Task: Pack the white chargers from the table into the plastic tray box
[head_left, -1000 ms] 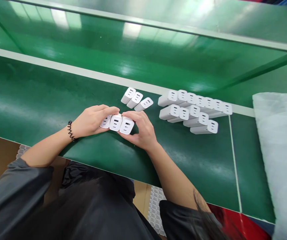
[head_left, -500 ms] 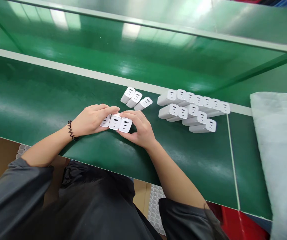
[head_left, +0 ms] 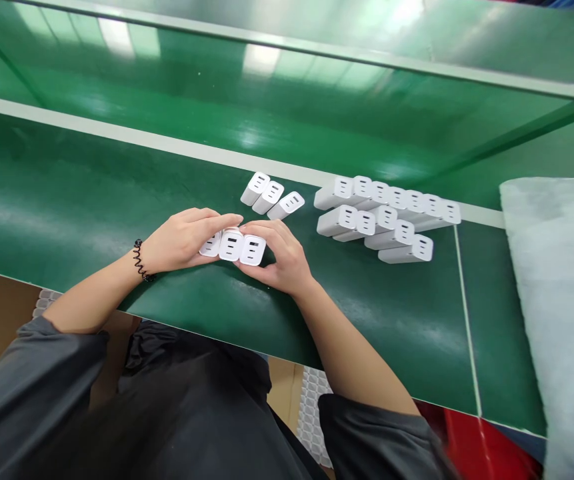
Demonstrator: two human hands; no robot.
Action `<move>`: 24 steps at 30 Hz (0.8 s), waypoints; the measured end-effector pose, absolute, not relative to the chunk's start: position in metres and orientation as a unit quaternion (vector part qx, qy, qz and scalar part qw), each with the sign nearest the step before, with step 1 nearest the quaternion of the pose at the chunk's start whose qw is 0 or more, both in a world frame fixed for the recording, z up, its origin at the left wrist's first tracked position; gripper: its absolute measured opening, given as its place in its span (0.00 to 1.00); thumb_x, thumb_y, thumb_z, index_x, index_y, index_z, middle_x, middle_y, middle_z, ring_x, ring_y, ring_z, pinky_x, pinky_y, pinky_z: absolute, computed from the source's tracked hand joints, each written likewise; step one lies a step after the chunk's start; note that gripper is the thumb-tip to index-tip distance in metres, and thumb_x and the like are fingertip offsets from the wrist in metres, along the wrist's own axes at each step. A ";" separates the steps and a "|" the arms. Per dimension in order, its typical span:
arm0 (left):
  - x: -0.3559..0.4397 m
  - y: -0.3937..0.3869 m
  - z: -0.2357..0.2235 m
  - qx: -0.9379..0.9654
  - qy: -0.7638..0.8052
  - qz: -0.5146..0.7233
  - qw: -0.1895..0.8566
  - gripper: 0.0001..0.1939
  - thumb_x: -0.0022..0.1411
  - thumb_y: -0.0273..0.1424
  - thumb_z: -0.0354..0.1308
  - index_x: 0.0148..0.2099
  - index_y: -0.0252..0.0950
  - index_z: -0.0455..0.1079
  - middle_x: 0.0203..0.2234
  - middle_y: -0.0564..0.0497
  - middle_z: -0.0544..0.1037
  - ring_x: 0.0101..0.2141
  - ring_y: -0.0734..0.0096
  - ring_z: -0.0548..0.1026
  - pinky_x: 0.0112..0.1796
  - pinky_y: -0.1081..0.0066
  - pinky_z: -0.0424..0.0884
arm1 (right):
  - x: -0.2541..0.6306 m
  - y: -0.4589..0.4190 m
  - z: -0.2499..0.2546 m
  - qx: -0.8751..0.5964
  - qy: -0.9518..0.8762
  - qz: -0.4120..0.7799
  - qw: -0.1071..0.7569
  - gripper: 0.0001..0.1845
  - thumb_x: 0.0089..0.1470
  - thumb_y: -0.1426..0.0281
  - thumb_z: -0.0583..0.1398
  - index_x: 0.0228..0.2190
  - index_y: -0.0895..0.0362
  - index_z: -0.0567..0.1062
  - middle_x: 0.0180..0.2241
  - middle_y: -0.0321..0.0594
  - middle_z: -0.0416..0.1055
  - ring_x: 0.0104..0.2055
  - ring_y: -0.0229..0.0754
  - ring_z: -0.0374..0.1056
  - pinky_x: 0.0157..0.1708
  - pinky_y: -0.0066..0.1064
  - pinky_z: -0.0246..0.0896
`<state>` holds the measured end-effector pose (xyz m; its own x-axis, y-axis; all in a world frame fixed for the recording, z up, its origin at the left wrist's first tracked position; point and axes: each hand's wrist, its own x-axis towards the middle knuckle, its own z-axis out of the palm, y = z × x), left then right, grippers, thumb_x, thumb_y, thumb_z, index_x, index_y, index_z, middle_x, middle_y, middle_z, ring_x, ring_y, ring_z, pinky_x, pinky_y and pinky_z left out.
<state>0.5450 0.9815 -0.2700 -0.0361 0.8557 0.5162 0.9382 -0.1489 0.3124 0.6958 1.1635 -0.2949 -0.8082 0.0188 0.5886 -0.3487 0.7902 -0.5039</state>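
Three white USB chargers stand side by side between my hands, their port faces towards me. My left hand (head_left: pixel 184 241) is closed on the left charger (head_left: pixel 210 246), with the thumb and fingers covering part of it. The middle charger (head_left: pixel 231 246) shows its slots fully. Around the right charger (head_left: pixel 253 251) my right hand (head_left: pixel 283 259) is closed, fingers over the top and thumb below. Just beyond my hands, a small row of three similar chargers (head_left: pixel 269 198) rests on the green table.
To the right, several more white chargers (head_left: pixel 395 235) lie in two rows on the green table (head_left: pixel 391 320). A green back panel (head_left: pixel 167 100) rises behind them. White foam sheeting (head_left: pixel 561 287) hangs over the table's right end. A red object (head_left: pixel 487 440) shows below the front edge.
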 end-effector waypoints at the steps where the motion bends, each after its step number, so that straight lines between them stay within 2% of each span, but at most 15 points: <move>1: 0.546 0.981 -0.270 -0.690 -0.647 -0.319 0.053 0.26 0.66 0.39 0.58 0.62 0.37 0.56 0.47 0.44 0.79 0.44 0.66 0.78 0.45 0.67 0.73 | 0.696 1.163 -0.294 0.091 -0.895 0.320 0.297 0.22 0.52 0.66 0.66 0.49 0.50 0.69 0.45 0.42 0.75 0.43 0.49 0.73 0.42 0.44 0.70; 6: 0.548 0.982 -0.272 -0.639 -0.679 -0.351 -0.084 0.38 0.60 0.43 0.64 0.65 0.37 0.51 0.46 0.44 0.79 0.44 0.65 0.78 0.40 0.70 0.73 | 0.693 1.167 -0.297 0.059 -0.889 0.393 0.226 0.18 0.51 0.62 0.65 0.43 0.53 0.71 0.38 0.40 0.76 0.35 0.43 0.72 0.34 0.36 0.68; 11: 0.546 0.983 -0.274 -0.604 -0.701 -0.346 -0.158 0.42 0.56 0.43 0.67 0.64 0.38 0.51 0.46 0.44 0.79 0.42 0.64 0.79 0.36 0.72 0.72 | 0.690 1.170 -0.303 0.036 -0.883 0.429 0.187 0.19 0.49 0.58 0.65 0.40 0.55 0.71 0.34 0.38 0.75 0.30 0.39 0.67 0.29 0.31 0.64; 19: 0.546 0.983 -0.270 -0.594 -0.705 -0.342 -0.180 0.43 0.54 0.43 0.68 0.64 0.38 0.50 0.45 0.46 0.80 0.40 0.66 0.79 0.36 0.72 0.72 | 0.690 1.169 -0.304 0.045 -0.877 0.441 0.184 0.19 0.49 0.59 0.66 0.40 0.55 0.72 0.34 0.39 0.74 0.32 0.40 0.69 0.29 0.31 0.64; 24: 0.545 0.983 -0.272 -0.606 -0.698 -0.344 -0.164 0.42 0.56 0.43 0.67 0.64 0.38 0.50 0.46 0.46 0.80 0.43 0.65 0.79 0.39 0.71 0.72 | 0.690 1.168 -0.303 0.057 -0.885 0.412 0.209 0.18 0.50 0.60 0.65 0.41 0.54 0.71 0.35 0.39 0.75 0.32 0.40 0.69 0.30 0.32 0.65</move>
